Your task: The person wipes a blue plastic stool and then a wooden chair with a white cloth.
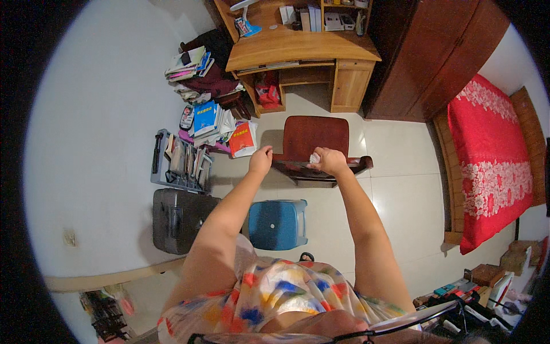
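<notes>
A dark reddish-brown wooden chair [316, 135] stands in front of me, its back turned towards me and its seat towards the desk. My left hand [261, 161] is closed around the left end of the chair's top rail, with the thumb side up. Pinched in my right hand [331, 162] is a crumpled white tissue or cloth [315, 158], pressed near the right part of the same rail. My palm and fingers hide part of the tissue. The rail's right end [366, 163] sticks out past my right hand.
A blue plastic stool [275, 224] is between me and the chair. On the left are a dark suitcase [178, 221], a grey crate of papers [184, 163] and stacked books [206, 120]. Beyond the chair stands a wooden desk [300, 47]; a bed with red cover [494, 167] is right.
</notes>
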The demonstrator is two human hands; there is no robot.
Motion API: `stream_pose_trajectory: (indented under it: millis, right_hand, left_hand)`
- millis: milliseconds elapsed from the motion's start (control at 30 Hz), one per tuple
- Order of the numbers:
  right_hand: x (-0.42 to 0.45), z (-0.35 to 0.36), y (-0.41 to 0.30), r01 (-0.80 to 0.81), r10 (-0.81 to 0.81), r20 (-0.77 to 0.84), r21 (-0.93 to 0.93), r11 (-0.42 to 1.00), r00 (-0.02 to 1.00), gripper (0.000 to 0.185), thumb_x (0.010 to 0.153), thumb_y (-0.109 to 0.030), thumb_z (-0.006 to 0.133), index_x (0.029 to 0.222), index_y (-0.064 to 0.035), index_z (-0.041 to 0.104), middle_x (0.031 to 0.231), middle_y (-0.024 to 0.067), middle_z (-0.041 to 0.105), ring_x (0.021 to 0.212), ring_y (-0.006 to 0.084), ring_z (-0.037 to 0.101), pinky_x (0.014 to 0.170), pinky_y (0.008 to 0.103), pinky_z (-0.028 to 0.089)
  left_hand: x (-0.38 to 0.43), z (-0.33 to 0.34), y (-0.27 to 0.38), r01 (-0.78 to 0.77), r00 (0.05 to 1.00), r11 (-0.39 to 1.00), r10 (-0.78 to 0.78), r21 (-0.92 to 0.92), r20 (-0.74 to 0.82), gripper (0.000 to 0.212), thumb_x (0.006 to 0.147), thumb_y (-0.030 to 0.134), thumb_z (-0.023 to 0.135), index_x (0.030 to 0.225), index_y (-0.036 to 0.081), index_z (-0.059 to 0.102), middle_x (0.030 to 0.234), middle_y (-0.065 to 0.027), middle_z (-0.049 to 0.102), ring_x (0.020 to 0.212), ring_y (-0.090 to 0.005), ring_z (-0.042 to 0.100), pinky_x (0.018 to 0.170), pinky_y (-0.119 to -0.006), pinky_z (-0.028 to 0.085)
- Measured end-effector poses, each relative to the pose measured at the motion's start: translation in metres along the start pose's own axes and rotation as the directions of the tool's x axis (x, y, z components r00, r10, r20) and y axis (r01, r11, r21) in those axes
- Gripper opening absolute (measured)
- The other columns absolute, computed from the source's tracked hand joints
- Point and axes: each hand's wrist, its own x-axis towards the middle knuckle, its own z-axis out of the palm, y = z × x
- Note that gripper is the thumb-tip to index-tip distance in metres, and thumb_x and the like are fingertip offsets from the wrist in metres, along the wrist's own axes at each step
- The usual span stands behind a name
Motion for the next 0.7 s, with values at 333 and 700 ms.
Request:
stream_pose_trajectory:
  millis: [333,700]
  right_hand:
    - [-0.003,0.006,0.004,-0.089,0.086,-0.114,-0.020,0.996,0.990,0.049,0.062,-0.046,0.074,0.095,-0.0141,0.056,0.093,0.0068,0.060,0.093,0.0283,0.058,0.088,0.0436,0.043]
    - [-0.020,0.001,-0.010,-0.373,0.387,0.060,-0.172,0.912,0.920,0.056,0.053,-0.041,0.080,0.100,-0.0192,0.058,0.093,0.0063,0.059,0.094,0.0295,0.057,0.086,0.0419,0.042]
  left_hand:
    - [0.041,-0.041,-0.001,-0.549,0.585,0.792,0.593,-0.268,0.553,0.048,0.074,0.025,0.067,0.117,0.009,0.052,0.111,-0.0162,0.053,0.105,-0.0340,0.051,0.092,-0.040,0.041]
    - [0.069,-0.028,-0.005,-0.491,0.171,0.560,0.813,-0.667,0.556,0.068,0.071,0.025,0.070,0.130,0.010,0.040,0.123,-0.0153,0.051,0.110,-0.0323,0.052,0.095,-0.038,0.042]
